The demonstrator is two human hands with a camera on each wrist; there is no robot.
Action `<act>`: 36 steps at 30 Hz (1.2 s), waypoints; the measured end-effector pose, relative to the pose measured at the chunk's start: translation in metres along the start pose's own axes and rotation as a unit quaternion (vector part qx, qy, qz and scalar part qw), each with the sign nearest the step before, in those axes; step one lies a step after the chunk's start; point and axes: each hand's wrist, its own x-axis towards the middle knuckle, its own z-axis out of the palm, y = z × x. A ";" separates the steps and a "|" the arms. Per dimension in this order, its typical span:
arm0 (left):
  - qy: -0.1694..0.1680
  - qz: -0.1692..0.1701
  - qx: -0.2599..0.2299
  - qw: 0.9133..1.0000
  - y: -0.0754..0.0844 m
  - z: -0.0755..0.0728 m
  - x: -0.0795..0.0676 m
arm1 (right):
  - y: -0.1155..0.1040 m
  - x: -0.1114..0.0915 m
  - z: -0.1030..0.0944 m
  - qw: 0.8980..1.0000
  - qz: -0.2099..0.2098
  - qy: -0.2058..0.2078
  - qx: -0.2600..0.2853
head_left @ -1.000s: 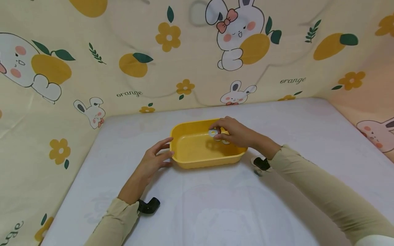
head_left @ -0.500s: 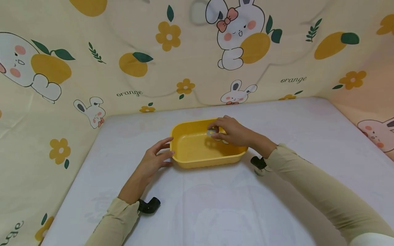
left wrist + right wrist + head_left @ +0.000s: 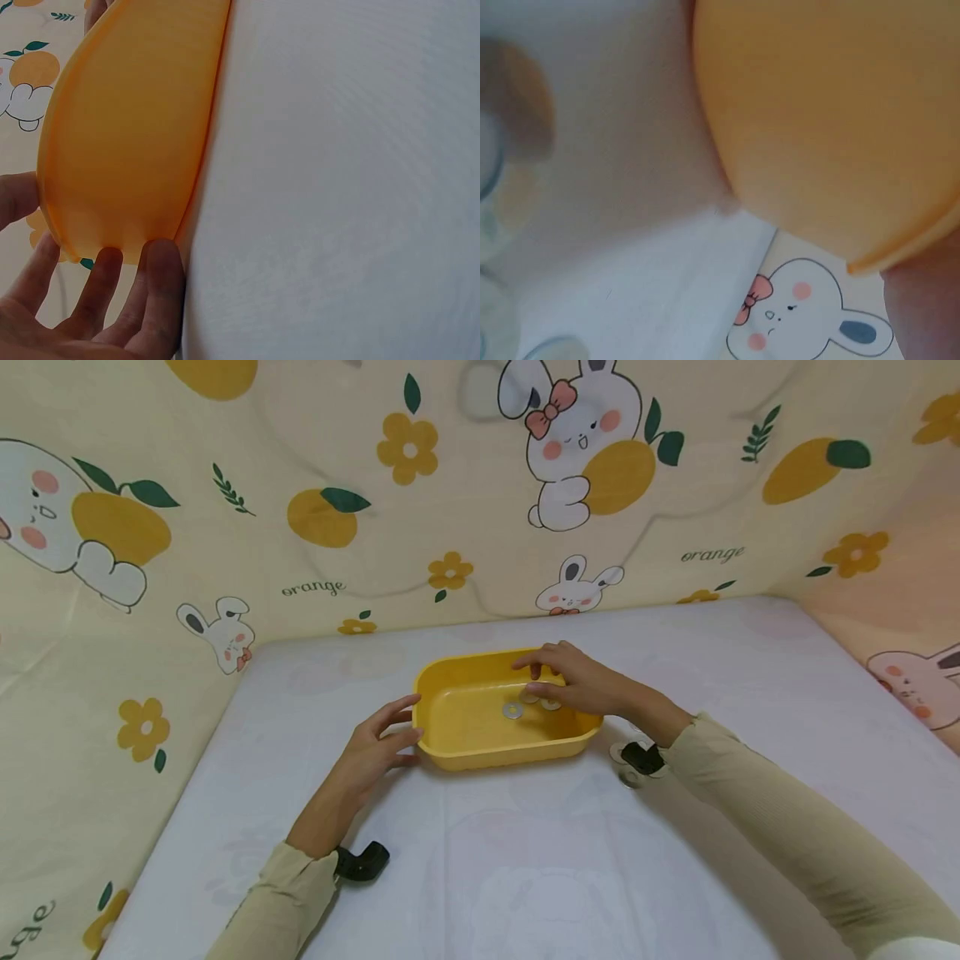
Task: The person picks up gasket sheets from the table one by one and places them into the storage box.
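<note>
A yellow plastic basin (image 3: 472,752) sits on the white-covered table. My left hand (image 3: 371,745) rests its spread fingertips on the basin's left end; in the left wrist view, its fingers (image 3: 105,281) lie against the outer wall. My right hand (image 3: 581,681) hovers over the basin's right half, thumb and fingers apart, nothing between them. A flat silver washer (image 3: 512,711) lies on the basin floor just left of that thumb. Another washer (image 3: 551,703) shows under the right hand, and a third is partly hidden by the thumb.
Several more ring-shaped washers (image 3: 628,777) lie on the table under the right wrist, partly covered by its black wrist camera (image 3: 643,758). They appear blurred at the left edge of the right wrist view. A printed cloth wall (image 3: 480,527) stands behind the table.
The right hand held a washer over the basin and has let it go; it now lies on the basin floor. The right fingers have spread. The left hand has stayed at the basin's end.
</note>
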 end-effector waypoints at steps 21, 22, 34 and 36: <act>0.001 0.002 0.010 1.000 -0.002 0.000 0.000 | 0.033 -0.060 -0.024 0.996 0.069 0.054 0.013; 0.002 0.002 0.010 1.000 -0.003 0.000 0.000 | 0.036 -0.064 -0.025 0.996 0.074 0.054 0.008; 0.003 -0.003 0.014 1.000 -0.002 0.000 0.000 | 0.070 -0.102 -0.037 0.991 0.113 0.037 -0.068; 0.003 -0.004 0.013 1.000 -0.002 0.000 0.000 | 0.072 -0.105 -0.036 0.991 0.112 0.025 -0.065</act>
